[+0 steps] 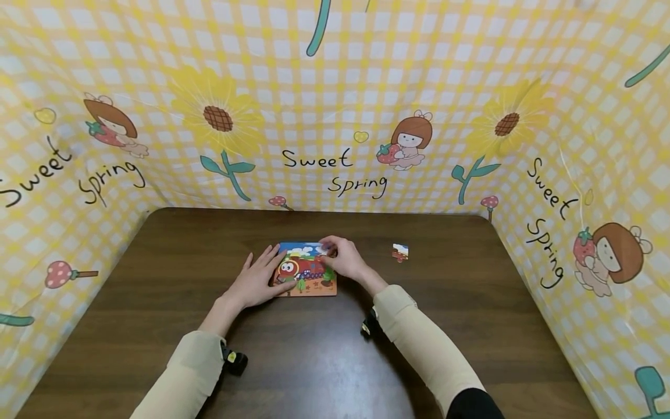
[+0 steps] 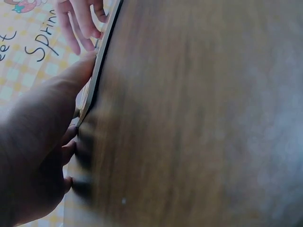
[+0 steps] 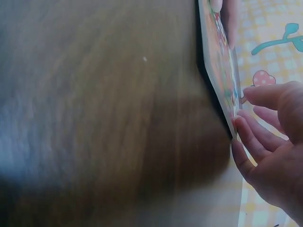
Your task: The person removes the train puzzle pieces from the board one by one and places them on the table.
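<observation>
A picture jigsaw puzzle [image 1: 314, 288], with a red cartoon train under a blue sky, lies on the table. My left hand [image 1: 255, 284] rests along its left side with fingers spread and the thumb over its lower part. In the left wrist view, the thumb [image 2: 78, 75] reaches over the puzzle's near edge. At the upper right corner, my right hand [image 1: 345, 259] curves its thumb and fingers round the puzzle. Fingertips [image 3: 239, 124] touch the puzzle's side edge in the right wrist view, with the thumb over its face. That corner is partly hidden by the hand.
A loose jigsaw piece [image 1: 400, 252], blue, white and red, lies to the right of the puzzle on the dark wooden table [image 1: 445, 326]. Yellow checked cloth [image 1: 335, 87] with printed flowers and figures encloses the back and sides.
</observation>
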A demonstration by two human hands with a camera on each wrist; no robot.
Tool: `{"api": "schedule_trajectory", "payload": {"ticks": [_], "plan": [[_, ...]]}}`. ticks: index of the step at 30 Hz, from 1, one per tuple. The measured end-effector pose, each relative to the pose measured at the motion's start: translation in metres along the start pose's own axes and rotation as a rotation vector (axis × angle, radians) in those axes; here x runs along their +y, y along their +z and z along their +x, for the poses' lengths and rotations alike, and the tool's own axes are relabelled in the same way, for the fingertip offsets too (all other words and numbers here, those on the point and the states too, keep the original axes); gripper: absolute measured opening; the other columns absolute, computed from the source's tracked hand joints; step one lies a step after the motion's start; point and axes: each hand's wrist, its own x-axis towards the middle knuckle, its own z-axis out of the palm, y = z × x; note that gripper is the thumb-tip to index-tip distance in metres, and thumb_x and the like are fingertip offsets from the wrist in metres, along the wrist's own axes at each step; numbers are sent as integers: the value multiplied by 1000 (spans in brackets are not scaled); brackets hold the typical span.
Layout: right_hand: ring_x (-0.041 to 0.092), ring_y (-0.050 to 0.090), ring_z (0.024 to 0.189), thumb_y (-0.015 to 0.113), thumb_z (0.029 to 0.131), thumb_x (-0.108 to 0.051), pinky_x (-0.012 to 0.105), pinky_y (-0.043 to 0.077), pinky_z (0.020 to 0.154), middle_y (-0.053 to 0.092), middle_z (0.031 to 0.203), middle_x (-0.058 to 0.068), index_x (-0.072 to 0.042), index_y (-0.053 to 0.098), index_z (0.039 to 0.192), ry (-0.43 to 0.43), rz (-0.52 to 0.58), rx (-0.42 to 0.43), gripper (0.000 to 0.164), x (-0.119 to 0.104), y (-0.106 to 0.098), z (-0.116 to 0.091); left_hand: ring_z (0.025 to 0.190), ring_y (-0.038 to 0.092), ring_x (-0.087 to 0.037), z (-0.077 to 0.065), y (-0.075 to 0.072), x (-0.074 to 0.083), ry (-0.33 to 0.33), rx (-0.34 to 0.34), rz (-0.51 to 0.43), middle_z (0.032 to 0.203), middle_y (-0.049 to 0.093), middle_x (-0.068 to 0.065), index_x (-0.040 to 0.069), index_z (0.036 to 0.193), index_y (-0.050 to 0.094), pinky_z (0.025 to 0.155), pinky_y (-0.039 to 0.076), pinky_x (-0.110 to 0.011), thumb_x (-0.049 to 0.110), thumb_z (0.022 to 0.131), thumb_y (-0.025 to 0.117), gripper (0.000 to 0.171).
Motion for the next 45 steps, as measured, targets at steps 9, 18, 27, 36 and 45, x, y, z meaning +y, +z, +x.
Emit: {"api": "schedule_trajectory", "payload": {"ticks": [9, 18, 27, 36, 45], "plan": [[31, 73, 106, 77, 101, -3, 40, 62, 92, 78, 120, 20, 3, 73, 134, 51, 51, 50, 33, -4, 6, 3, 172, 17, -43, 1, 3, -1, -7, 10, -7, 185, 18, -19, 9, 175, 31, 134, 5, -78, 65, 103, 67, 98], [27, 70, 102, 78, 101, -6, 35, 59, 89, 78, 121, 20, 3, 73, 134, 109, 44, 55, 34, -5, 7, 4, 173, 13, -43, 2, 3, 1, -10, -3, -10, 186, 14, -18, 8, 175, 29, 134, 3, -78, 64, 103, 68, 99], [29, 68, 108, 85, 98, -17, 43, 53, 101, 73, 128, 18, -3, 72, 143, 132, -35, 20, 48, -8, 14, 7, 173, 14, -42, 1, 1, 3, 11, -22, -36, 186, 16, -14, 15, 176, 28, 131, -2, -82, 60, 104, 69, 94], [35, 60, 120, 86, 98, -20, 49, 38, 104, 67, 129, 18, -8, 73, 144, 131, -87, 17, 50, -9, 16, 2, 172, 15, -45, 0, 1, 6, 31, -27, 10, 185, 17, -17, 28, 172, 42, 130, 1, -84, 61, 107, 64, 76], [30, 73, 107, 83, 98, -10, 48, 52, 104, 79, 118, 14, -9, 73, 142, 107, 3, 19, 45, -10, 13, 4, 172, 14, -45, 0, -1, 7, 36, -37, 19, 185, 17, -17, 30, 172, 41, 130, 1, -84, 60, 108, 63, 75]]}}
